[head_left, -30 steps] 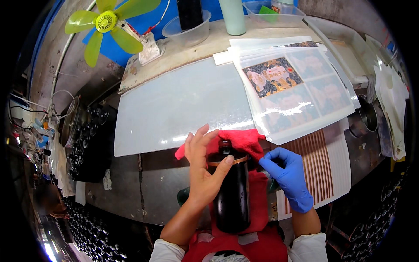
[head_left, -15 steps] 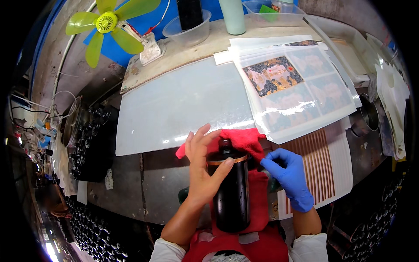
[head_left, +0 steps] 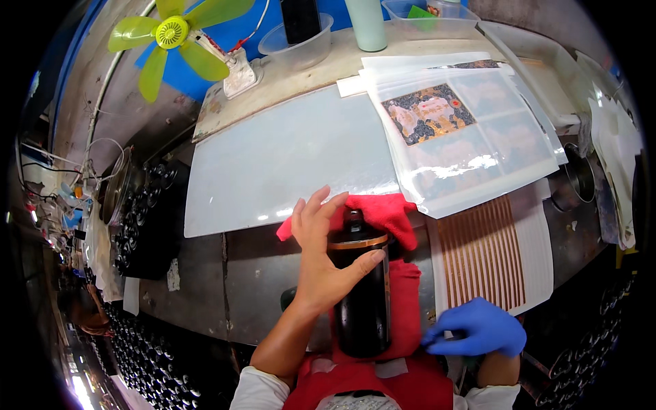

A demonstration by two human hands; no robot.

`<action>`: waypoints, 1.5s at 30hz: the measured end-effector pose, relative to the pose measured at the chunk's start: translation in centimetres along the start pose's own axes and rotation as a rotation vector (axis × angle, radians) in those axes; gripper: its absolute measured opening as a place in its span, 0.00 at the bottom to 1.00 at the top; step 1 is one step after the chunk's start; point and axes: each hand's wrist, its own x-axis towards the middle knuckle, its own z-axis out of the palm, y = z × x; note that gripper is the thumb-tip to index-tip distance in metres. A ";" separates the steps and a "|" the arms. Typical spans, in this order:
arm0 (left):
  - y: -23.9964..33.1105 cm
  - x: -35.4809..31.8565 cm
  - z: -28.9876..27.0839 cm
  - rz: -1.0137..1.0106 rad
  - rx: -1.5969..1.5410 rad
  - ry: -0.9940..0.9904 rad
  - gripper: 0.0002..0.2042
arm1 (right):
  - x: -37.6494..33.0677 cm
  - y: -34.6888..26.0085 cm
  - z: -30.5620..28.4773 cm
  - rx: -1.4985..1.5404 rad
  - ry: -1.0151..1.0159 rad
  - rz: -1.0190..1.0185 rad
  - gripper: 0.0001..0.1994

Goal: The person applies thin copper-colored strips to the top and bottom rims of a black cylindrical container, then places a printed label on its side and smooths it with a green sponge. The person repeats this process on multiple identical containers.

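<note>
A black bottle with a narrow neck and a copper-coloured band stands tilted in front of me, against a red padded surface. My left hand, bare, is at its left side. The thumb lies across the front just below the band, and the other fingers stretch upward, apart. Behind the neck lies a bunched red cloth. My right hand, in a blue glove, is low at the right, apart from the bottle. Its fingers are bent together; what they hold, if anything, is hidden.
Copper strips on a white sheet lie to the right. Beyond are printed transfer sheets and a pale glossy board. A yellow-green fan and plastic tubs stand at the back. Black bottles crowd the left side.
My right hand has left the edge of the red cloth and moved down and to the right. My left hand and the bottle have stayed nearly in place.
</note>
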 end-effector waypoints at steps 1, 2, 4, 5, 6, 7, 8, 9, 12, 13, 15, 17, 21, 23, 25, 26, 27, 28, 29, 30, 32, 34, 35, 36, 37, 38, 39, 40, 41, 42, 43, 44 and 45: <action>-0.4 0.0 -0.1 -0.019 -0.057 0.006 0.30 | -1.5 1.2 -0.6 0.239 0.062 0.032 0.13; -0.9 0.1 0.0 -0.035 -0.113 0.008 0.30 | -3.0 2.5 -1.0 0.482 0.129 0.062 0.13; -1.1 0.1 0.2 -0.057 -0.181 0.010 0.30 | -3.6 4.2 -0.3 0.935 0.642 0.120 0.18; -1.1 0.1 0.4 -0.071 -0.193 0.015 0.30 | -2.8 4.7 -0.2 0.999 0.885 0.164 0.20; -1.2 0.2 0.6 -0.038 -0.135 0.020 0.30 | -2.9 6.1 -0.1 0.957 0.898 0.257 0.22; -1.3 0.1 0.7 -0.012 -0.077 0.030 0.29 | -3.2 7.2 0.1 0.912 0.905 0.354 0.24; -1.1 0.0 0.7 -0.023 -0.046 0.043 0.29 | -3.4 7.3 0.9 0.813 0.873 0.400 0.20; -0.9 -0.1 0.8 -0.035 -0.015 0.056 0.29 | -3.7 7.8 1.5 0.825 0.848 0.430 0.13; -0.5 -0.1 0.9 -0.040 0.053 0.058 0.34 | -3.7 6.0 3.0 0.875 0.750 0.318 0.19; -0.4 -0.3 0.8 -0.041 0.077 0.057 0.36 | -3.4 5.1 3.0 0.957 0.765 0.282 0.20; 0.3 -0.8 0.4 0.010 0.103 0.114 0.43 | -2.1 3.6 2.4 1.122 0.833 0.180 0.22; 1.4 -1.7 -0.1 0.098 0.165 0.098 0.51 | 0.6 2.5 2.0 1.189 0.989 0.097 0.22; 3.9 -8.1 -0.9 0.238 0.415 -0.106 0.61 | 7.5 -2.4 3.4 0.406 0.750 -0.025 0.17; 4.3 -11.4 0.0 0.227 0.455 -0.213 0.58 | 10.4 -4.3 5.2 -0.056 0.765 -0.128 0.16; 3.9 -12.5 0.3 0.234 0.534 -0.333 0.53 | 11.2 -3.9 5.9 -0.149 0.814 -0.150 0.16; 3.1 -12.3 0.1 0.284 0.529 -0.345 0.48 | 11.0 -3.7 5.8 -0.109 0.836 -0.087 0.15; 1.9 -12.5 0.3 0.312 0.477 -0.290 0.47 | 10.5 -3.5 5.4 -0.081 0.860 -0.027 0.15; 0.5 -12.9 0.5 0.340 0.425 -0.235 0.46 | 10.2 -1.9 5.1 0.027 0.886 -0.042 0.15; -0.4 -13.1 0.7 0.375 0.366 -0.185 0.45 | 9.8 -0.4 5.0 0.136 0.918 -0.049 0.15; -0.7 -13.1 0.5 0.383 0.276 -0.156 0.49 | 9.6 0.7 5.2 0.201 0.932 -0.030 0.15; -1.6 -13.3 0.6 0.329 0.084 -0.166 0.54 | 9.1 2.6 5.3 0.306 0.953 0.023 0.15; -2.4 -13.0 0.1 0.221 -0.029 -0.243 0.62 | 9.0 3.7 5.4 0.393 0.945 0.080 0.14; -2.1 -12.9 -0.5 0.190 0.014 -0.249 0.61 | 8.8 3.7 5.0 0.375 0.972 0.041 0.14; -1.4 -13.1 -1.2 0.160 0.056 -0.255 0.60 | 8.5 3.4 4.7 0.358 0.999 0.002 0.14; -0.7 -13.1 -1.6 0.123 0.094 -0.261 0.59 | 8.2 2.9 4.4 0.338 1.022 -0.030 0.14; -0.8 -13.4 -1.2 0.232 0.186 -0.162 0.60 | 8.4 0.2 4.3 0.258 1.023 -0.016 0.14; -0.6 -13.5 -0.8 0.273 0.237 -0.145 0.60 | 9.0 -1.9 4.8 0.053 1.031 -0.039 0.14; -0.3 -13.4 -0.4 0.314 0.294 -0.124 0.60 | 9.8 -3.8 5.6 -0.023 0.958 -0.069 0.14; 0.1 -12.9 0.0 0.365 0.342 -0.104 0.60 | 10.2 -5.0 6.1 -0.107 0.894 -0.099 0.14; 0.1 -12.4 0.3 0.329 0.278 -0.135 0.60 | 10.8 -4.4 6.5 -0.187 0.894 -0.154 0.14; -0.4 -12.4 0.4 0.280 0.171 -0.178 0.63 | 11.4 -3.7 6.8 -0.259 0.886 -0.216 0.14; -1.4 -12.6 0.4 0.229 0.064 -0.220 0.65 | 10.9 -3.8 6.6 -0.122 0.888 -0.058 0.14; -2.0 -12.6 0.2 0.186 -0.018 -0.271 0.67 | 10.6 -2.6 6.0 -0.065 0.917 -0.053 0.14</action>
